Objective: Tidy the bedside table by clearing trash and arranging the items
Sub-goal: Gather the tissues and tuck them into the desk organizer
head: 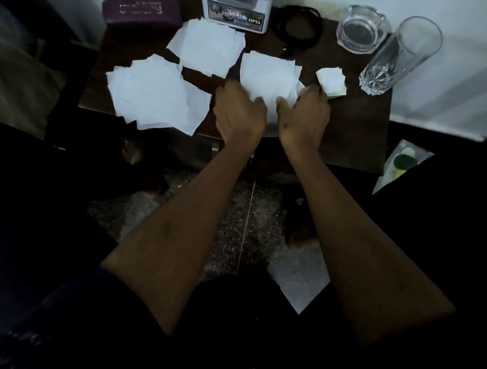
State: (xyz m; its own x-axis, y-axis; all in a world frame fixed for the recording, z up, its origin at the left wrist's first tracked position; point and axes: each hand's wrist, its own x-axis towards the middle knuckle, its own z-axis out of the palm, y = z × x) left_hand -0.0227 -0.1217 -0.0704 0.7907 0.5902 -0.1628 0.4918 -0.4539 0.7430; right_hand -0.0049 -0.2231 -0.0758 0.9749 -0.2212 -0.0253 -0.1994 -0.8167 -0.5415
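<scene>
The dark wooden table (353,128) fills the upper middle of the frame, its near edge running just above the wrists. Both hands meet at the centre paper sheet (266,73): the left hand (238,112) and right hand (306,116) have their fingers curled onto its near end, gathering it, though blur hides exactly how the tips close. A larger pile of paper sheets (153,94) lies left of centre and overhangs the near table edge. Another sheet pile (207,45) sits above it, touching the white box marked OPEL (237,14) at the back edge. A purple case (142,11) rests at the upper left corner. A coiled black cable (301,27) lies right of the box. A small folded paper (331,79) sits just beside the right hand. At the upper right, a squat glass jar (362,28) stands near a tall drinking glass (401,55), close to the right edge. Bare tabletop remains at the lower right corner.
</scene>
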